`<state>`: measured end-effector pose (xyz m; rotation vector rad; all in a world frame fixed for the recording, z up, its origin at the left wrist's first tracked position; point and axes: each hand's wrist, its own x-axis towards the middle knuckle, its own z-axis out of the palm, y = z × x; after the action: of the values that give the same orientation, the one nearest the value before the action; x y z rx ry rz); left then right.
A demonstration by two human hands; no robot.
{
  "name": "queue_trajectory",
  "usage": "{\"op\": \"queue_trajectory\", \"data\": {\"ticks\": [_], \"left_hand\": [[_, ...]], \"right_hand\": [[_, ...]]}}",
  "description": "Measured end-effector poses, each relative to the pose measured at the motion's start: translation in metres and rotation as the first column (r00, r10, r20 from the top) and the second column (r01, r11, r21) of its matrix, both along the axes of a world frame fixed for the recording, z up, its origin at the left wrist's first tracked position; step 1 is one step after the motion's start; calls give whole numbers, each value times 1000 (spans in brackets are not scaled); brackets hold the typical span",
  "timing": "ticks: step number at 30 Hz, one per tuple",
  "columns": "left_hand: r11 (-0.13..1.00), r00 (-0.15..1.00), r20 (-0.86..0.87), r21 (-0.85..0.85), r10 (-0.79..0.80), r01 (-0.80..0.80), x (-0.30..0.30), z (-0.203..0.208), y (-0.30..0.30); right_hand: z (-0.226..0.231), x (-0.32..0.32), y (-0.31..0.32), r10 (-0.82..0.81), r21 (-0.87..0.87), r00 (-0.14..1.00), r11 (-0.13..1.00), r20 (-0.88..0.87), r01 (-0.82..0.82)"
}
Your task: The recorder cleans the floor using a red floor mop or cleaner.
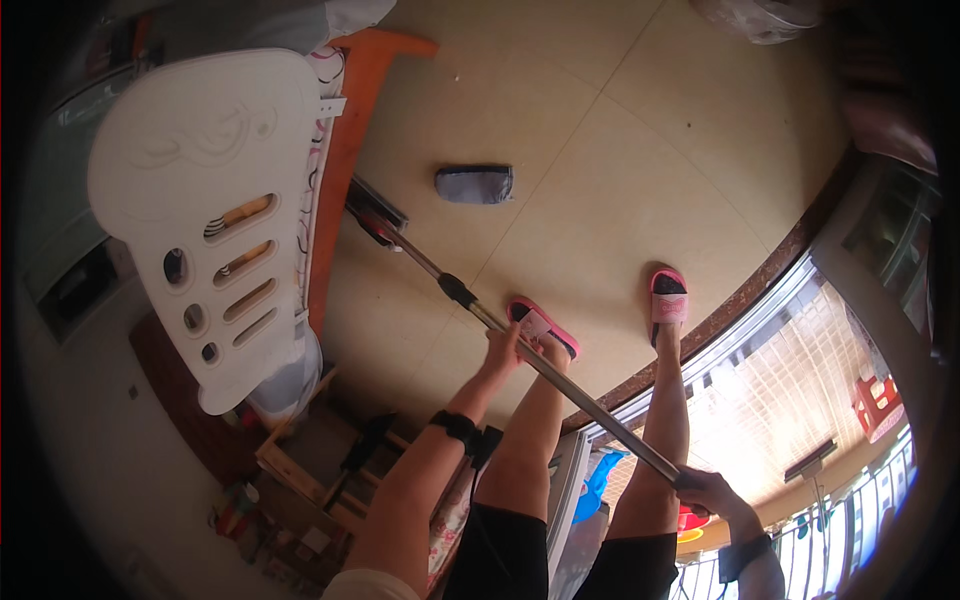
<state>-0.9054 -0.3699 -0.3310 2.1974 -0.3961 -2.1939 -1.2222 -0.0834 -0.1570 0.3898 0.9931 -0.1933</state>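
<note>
A long-handled flat mop (590, 404) runs slantwise across my body. Its dark head (378, 208) lies on the floor at the left, right beside the orange bed frame (338, 170); part of the head may be under the frame. My left hand (505, 347) is wrapped round the middle of the metal pole, below its black joint. My right hand (708, 493) grips the black end of the handle, lower right. A small grey, box-like pouch (474, 184) rests on the floor a little beyond the mop head.
A white plastic bed guard (240, 100) with slots stands along the left side. Pink slippers (668, 290) are on my feet on the beige tiles. Behind me, a sliding door track (730, 345) borders a bright balcony. Wooden furniture (300, 465) is lower left.
</note>
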Motion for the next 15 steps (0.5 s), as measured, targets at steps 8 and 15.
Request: {"op": "queue_trajectory", "data": {"ticks": [8, 15], "left_hand": [[958, 916, -283, -49, -286, 284, -81, 87, 70], [784, 895, 7, -481, -445, 393, -40, 34, -31]], "right_hand": [[116, -16, 87, -236, 315, 972, 922, -4, 225], [93, 35, 7, -383, 174, 916, 917, 122, 360]]}}
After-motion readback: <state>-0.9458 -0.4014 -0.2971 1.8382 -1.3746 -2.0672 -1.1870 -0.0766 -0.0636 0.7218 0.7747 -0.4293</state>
